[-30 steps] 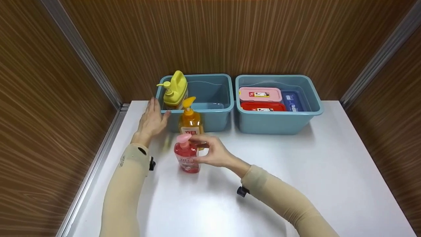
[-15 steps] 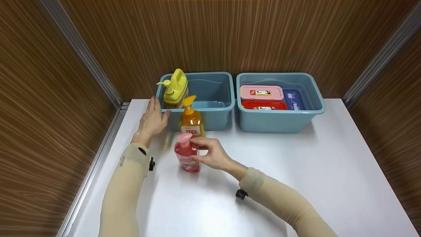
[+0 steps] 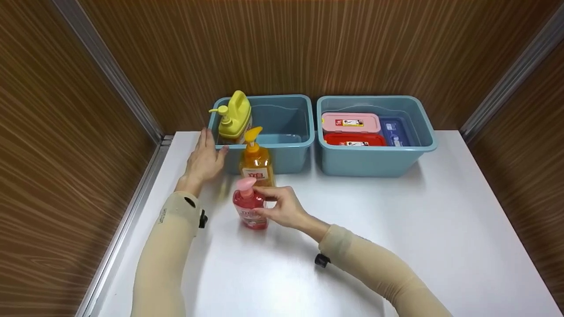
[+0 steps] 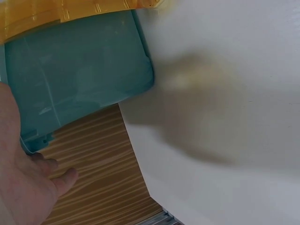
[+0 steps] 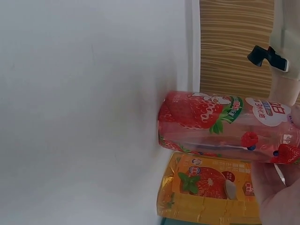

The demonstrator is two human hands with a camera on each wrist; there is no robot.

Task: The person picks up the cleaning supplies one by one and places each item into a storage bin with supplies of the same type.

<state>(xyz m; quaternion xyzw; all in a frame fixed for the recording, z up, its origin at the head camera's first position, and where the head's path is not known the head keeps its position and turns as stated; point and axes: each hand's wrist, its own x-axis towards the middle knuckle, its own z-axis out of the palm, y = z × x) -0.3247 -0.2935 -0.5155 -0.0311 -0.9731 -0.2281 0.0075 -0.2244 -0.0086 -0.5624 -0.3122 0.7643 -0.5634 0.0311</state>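
In the head view, a red pump bottle (image 3: 251, 211) with a pink nozzle stands upright on the white table. My right hand (image 3: 284, 207) pinches its upper right side between thumb and fingers; the right wrist view shows strawberry artwork on the bottle (image 5: 220, 126) and part of the hand (image 5: 279, 199). Just behind it stands an orange pump bottle (image 3: 257, 163), in front of the left blue bin (image 3: 288, 160). My left hand (image 3: 205, 160) lies with straight fingers along that bin's left side, thumb near the front rim. Inside the bin's left end is a yellow jug-like pump bottle (image 3: 235, 119).
A second blue bin (image 3: 370, 163) stands to the right, holding a pink-lidded box (image 3: 365, 123), a red-lidded box (image 3: 363, 139) and a dark blue one (image 3: 394, 132). Wood-grain panels (image 3: 282, 48) wall the table (image 3: 396, 229) at the back and sides.
The right hand's fingers have shifted slightly lower around the red pump bottle, which stays in place. My left hand stays at the bin. The head view has tilted a little.
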